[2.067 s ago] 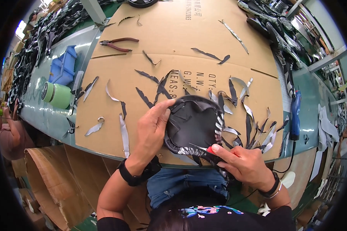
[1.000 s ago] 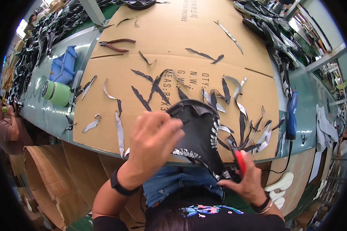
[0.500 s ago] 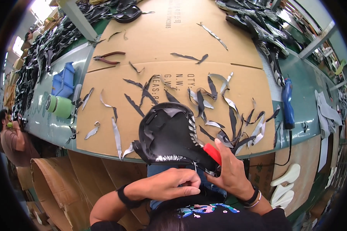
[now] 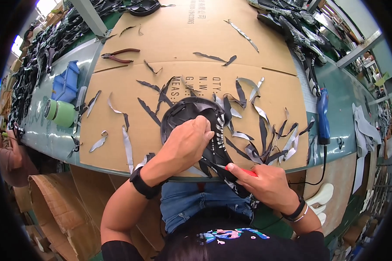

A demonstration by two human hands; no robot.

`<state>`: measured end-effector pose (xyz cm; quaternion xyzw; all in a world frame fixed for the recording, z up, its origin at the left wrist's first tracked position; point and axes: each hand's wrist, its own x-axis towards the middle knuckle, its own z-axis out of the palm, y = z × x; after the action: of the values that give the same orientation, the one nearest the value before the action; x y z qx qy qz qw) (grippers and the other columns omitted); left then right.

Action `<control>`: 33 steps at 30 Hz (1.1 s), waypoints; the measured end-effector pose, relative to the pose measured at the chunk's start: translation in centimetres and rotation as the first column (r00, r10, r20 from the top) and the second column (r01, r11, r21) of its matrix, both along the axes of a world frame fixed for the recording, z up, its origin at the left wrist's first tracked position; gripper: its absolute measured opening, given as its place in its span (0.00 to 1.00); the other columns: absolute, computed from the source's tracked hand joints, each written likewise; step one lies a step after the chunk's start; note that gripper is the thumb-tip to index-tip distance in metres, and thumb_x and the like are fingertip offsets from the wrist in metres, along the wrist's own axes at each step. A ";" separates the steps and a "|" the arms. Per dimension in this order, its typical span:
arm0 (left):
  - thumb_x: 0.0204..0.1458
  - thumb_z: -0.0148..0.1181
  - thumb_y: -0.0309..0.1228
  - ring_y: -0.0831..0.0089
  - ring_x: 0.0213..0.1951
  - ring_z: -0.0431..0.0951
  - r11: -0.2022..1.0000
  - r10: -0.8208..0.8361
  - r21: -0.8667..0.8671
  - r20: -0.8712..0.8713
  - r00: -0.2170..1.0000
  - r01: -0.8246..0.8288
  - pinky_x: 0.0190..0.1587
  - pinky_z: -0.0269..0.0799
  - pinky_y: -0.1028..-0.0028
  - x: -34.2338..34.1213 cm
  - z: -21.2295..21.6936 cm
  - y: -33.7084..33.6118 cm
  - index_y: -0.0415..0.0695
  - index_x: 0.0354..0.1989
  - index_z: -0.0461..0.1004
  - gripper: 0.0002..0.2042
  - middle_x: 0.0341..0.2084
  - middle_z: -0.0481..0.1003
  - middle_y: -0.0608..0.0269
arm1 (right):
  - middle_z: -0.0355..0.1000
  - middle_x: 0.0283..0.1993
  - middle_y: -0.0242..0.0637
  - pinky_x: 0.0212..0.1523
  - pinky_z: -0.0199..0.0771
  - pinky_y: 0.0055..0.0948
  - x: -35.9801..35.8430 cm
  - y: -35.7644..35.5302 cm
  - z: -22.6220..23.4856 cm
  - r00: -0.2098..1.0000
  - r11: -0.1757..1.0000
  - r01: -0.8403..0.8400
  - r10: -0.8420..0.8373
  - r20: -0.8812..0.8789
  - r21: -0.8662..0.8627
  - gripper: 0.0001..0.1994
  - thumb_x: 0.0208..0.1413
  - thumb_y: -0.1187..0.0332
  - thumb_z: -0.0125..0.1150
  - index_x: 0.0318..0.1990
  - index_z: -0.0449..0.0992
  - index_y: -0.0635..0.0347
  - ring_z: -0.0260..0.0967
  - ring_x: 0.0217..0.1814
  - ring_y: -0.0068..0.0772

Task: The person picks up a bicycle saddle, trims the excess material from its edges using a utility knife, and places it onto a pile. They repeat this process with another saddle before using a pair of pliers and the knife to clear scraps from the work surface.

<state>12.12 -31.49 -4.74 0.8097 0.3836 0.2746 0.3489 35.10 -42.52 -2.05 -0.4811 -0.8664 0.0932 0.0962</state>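
Observation:
A black shoe upper piece [image 4: 188, 114] with a patterned black-and-white edge lies over the front of a cardboard sheet [image 4: 191, 48]. My left hand [image 4: 185, 141] grips its near side, fingers curled over the material. My right hand [image 4: 265, 182] holds a red-handled cutting tool [image 4: 244, 172] at the lower strip of the piece, by the table's front edge. Several trimmed black and silver strips [image 4: 265, 135] lie scattered around the piece.
Red-handled pliers [image 4: 119, 54] lie at the back left of the cardboard. A green tape roll [image 4: 61, 112] and a blue bin [image 4: 65, 82] stand at the left. A blue corded tool [image 4: 322, 115] lies at the right. Shoe parts are piled along the back and left edges.
The piece was lifted and turned toward my body, then brought back onto the cardboard. My left hand has shifted from under it to on top. My right hand stays at its lower edge.

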 end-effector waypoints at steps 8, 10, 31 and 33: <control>0.64 0.46 0.31 0.82 0.24 0.64 0.722 0.590 -0.690 0.649 0.480 0.046 0.28 0.65 0.79 -3.9 1.4 1.4 0.41 0.32 0.66 0.09 0.22 0.65 0.69 | 0.64 0.21 0.35 0.22 0.67 0.32 1.3 -1.8 3.1 0.992 0.968 0.113 -0.096 0.085 -0.225 0.29 0.48 0.66 0.64 0.61 0.69 0.41 0.67 0.21 0.36; 0.63 0.47 0.30 0.81 0.24 0.65 0.720 0.646 -0.693 0.693 0.320 0.048 0.28 0.66 0.79 -4.1 1.9 1.6 0.40 0.32 0.68 0.09 0.22 0.66 0.68 | 0.71 0.30 0.42 0.28 0.70 0.36 1.7 -1.5 -0.2 0.865 0.978 0.172 -0.206 -0.458 -0.117 0.24 0.51 0.63 0.67 0.56 0.71 0.54 0.70 0.27 0.45; 0.56 0.59 0.40 0.67 0.35 0.79 0.847 0.308 -0.511 0.247 0.919 -0.147 0.37 0.73 0.71 1.1 4.0 1.5 0.34 0.47 0.62 0.22 0.30 0.76 0.55 | 0.70 0.47 0.42 0.37 0.76 0.23 -5.3 6.7 0.9 -0.012 0.813 0.220 -0.551 -0.835 -0.540 0.22 0.61 0.68 0.56 0.57 0.54 0.63 0.72 0.37 0.26; 0.58 0.57 0.37 0.73 0.25 0.78 0.684 0.175 -0.719 0.326 0.929 0.123 0.30 0.73 0.73 -1.2 6.6 8.8 0.34 0.43 0.67 0.16 0.25 0.77 0.58 | 0.72 0.38 0.39 0.29 0.74 0.22 -2.2 6.1 2.6 -0.085 0.753 0.258 -0.607 -0.790 -0.606 0.19 0.61 0.70 0.54 0.56 0.55 0.59 0.71 0.30 0.23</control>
<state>10.94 -22.66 1.88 0.5316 0.3999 0.2512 0.7031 32.89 -36.37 0.60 -0.5528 -0.3422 0.4627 0.6027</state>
